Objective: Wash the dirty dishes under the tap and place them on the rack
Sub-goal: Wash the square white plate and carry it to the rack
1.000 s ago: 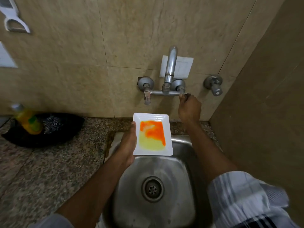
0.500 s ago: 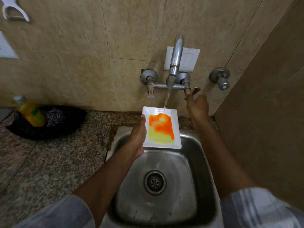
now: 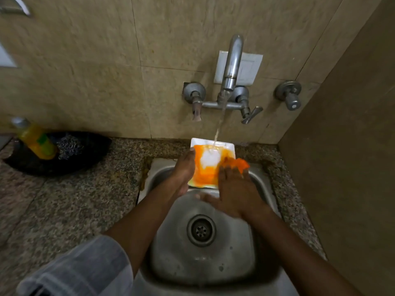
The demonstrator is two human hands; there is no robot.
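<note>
left hand [image 3: 183, 169] gripped the white plate [image 3: 210, 161] by its left edge over the sink [image 3: 265, 242], right under the tap [image 3: 232, 67] stream. right hand [image 3: 233, 189] lay open, fingers smearing the orange gunk (blurry though).

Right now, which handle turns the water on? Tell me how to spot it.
Find the curved tap spout on the wall above the sink. Just below, right of the running water, sits the flat lever handle, swung sideways. The left handle hangs straight down.
</note>
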